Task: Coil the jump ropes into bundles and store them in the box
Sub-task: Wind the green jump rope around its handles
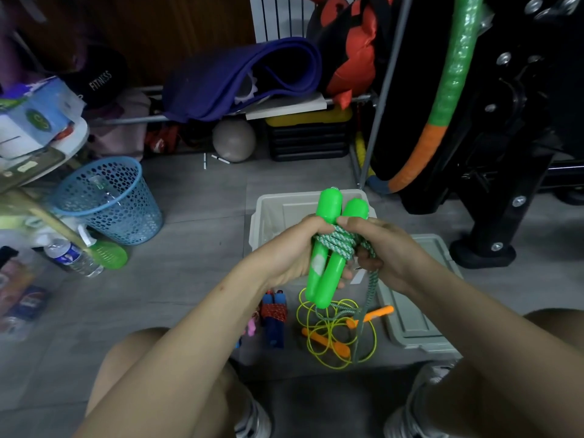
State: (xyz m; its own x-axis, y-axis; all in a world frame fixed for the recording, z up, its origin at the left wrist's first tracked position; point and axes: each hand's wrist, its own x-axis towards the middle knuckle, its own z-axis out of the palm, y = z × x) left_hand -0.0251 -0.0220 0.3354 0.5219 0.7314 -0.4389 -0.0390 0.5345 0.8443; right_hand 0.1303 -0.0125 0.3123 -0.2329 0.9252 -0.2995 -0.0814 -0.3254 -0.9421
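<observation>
coiling underway: left hand [294,248] grips green handles [328,245], right hand [385,248] pinches rope [339,240] wraps beside; tail below needs winding, then box [268,213].

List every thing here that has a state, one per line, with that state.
Green-handled jump rope: handles side by side, cord partly wound round them, tail hanging loose.
Left hand: grips the green handles.
Right hand: pinches the cord at the wraps.
Grey plastic box: open, on the floor.
Grey box lid: off, lying beside the box.
Orange-handled yellow jump rope: uncoiled on the floor.
Blue-handled red jump rope: bundled, on the floor.
</observation>
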